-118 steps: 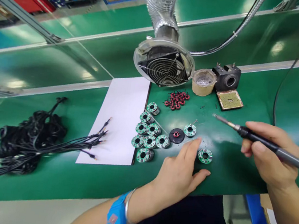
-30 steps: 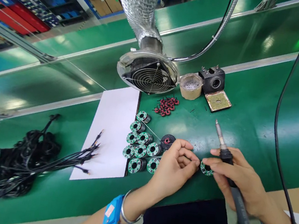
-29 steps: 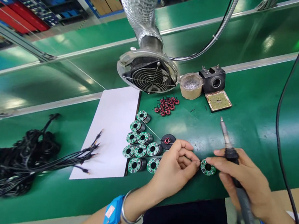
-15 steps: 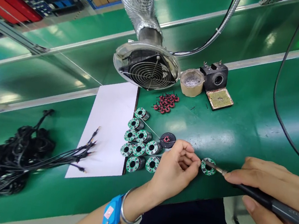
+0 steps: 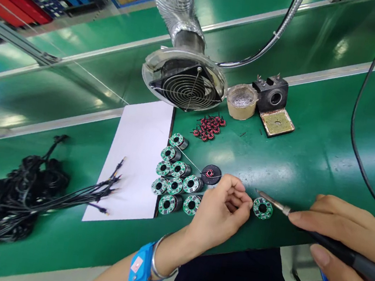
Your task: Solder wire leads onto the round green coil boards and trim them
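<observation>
Our right hand (image 5: 351, 231) grips the soldering iron (image 5: 329, 246) while our left hand (image 5: 221, 212) pinches the wire (image 5: 185, 156) beside the round board (image 5: 269, 210).

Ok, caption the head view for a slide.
Right hand holding a soldering iron close to a ring-shaped green circuit board.

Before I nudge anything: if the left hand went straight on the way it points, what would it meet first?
The left hand would probably meet the round green circuit board, just beyond its fingertips; one view leaves the gap unclear.
</observation>
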`<state>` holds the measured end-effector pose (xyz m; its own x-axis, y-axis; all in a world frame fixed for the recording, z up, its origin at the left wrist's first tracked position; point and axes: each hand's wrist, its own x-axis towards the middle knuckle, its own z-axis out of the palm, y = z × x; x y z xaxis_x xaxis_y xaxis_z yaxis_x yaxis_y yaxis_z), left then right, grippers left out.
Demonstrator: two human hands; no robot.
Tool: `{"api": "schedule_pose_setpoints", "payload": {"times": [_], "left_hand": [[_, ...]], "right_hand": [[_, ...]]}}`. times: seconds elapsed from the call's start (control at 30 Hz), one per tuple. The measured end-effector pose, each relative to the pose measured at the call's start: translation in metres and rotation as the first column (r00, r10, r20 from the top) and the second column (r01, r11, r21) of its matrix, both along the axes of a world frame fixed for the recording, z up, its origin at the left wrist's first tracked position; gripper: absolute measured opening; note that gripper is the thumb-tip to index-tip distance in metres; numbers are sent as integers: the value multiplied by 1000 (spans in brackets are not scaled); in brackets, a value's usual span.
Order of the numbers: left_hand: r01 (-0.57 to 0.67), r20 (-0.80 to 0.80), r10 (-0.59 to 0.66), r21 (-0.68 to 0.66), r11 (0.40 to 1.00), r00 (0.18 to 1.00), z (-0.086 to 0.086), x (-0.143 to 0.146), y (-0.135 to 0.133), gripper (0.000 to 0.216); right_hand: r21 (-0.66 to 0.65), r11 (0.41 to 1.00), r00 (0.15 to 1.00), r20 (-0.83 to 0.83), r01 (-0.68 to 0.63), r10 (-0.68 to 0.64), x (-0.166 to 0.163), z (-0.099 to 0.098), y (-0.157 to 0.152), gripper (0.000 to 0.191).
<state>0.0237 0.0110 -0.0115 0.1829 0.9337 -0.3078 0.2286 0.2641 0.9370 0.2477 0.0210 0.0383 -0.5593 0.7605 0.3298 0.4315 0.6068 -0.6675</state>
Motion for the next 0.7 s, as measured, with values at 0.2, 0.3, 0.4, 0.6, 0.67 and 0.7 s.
{"api": "schedule_pose_setpoints", "payload": {"times": [0.2, 0.3, 0.4, 0.6, 0.67, 0.7], "left_hand": [[34, -32, -33, 17, 999, 999, 0, -3, 2, 24], [175, -157, -169, 29, 984, 973, 2, -7, 4, 28], [283, -197, -285, -39, 958, 938, 2, -10, 6, 24], [127, 203, -82, -218, 968, 976, 6, -10, 9, 23], [121, 260, -55, -243, 963, 964, 6, -10, 10, 24], [119, 283, -47, -244, 962, 958, 6, -10, 10, 25]], "right_hand": [[44, 998, 999, -20, 42, -41, -17, -35, 0, 33], [-52, 998, 998, 33, -45, 46, -23, -57, -3, 29], [-17, 1000, 1000, 31, 3, -3, -24, -70, -5, 30], [131, 984, 992, 1, 121, -122, -35, -69, -6, 30], [152, 981, 992, -45, 124, -118, -45, -66, -8, 27], [165, 978, 991, -63, 127, -118, -51, -66, -8, 26]]}}
